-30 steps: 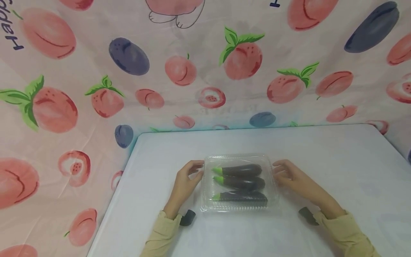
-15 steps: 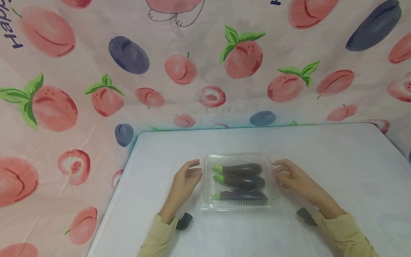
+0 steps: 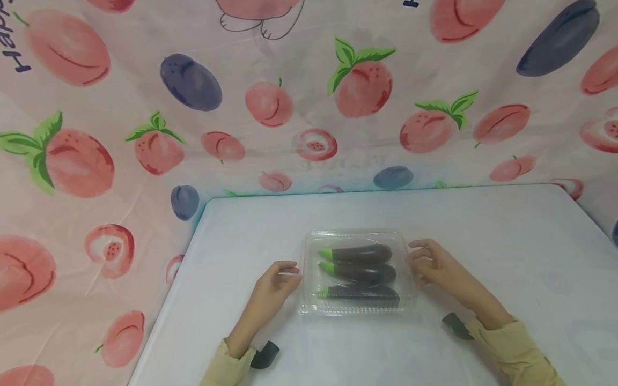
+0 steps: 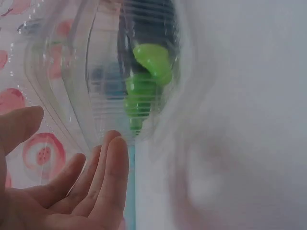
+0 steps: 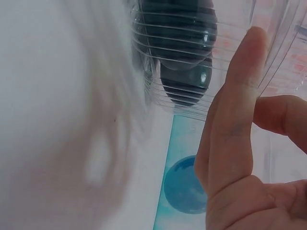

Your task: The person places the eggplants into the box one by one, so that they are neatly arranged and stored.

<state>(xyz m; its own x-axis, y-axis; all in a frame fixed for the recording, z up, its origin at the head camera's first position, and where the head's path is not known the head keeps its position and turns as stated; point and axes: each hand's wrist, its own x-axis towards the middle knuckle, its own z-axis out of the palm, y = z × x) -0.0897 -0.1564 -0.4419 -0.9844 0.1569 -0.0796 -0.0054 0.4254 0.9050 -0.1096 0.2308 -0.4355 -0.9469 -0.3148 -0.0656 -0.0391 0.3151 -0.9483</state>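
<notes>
A clear plastic clamshell box lies on the white table with its lid down. Three dark eggplants with green stem ends are inside, side by side. My left hand is beside the box's left edge, fingers loosely bent and holding nothing; in the left wrist view that hand has its fingertips very near the box's ribbed side. At the right edge, my right hand has its fingertips at the box. The right wrist view shows a finger extended along the clear wall, with no grip round it.
The white table runs back to a fruit-printed cloth, which also hangs along the left side. Dark blocks sit at both cuffs, one by the left wrist and one by the right wrist.
My left hand has come off the box's left edge and slid toward the front edge of the table. The right hand and the box stay practically where they were.
</notes>
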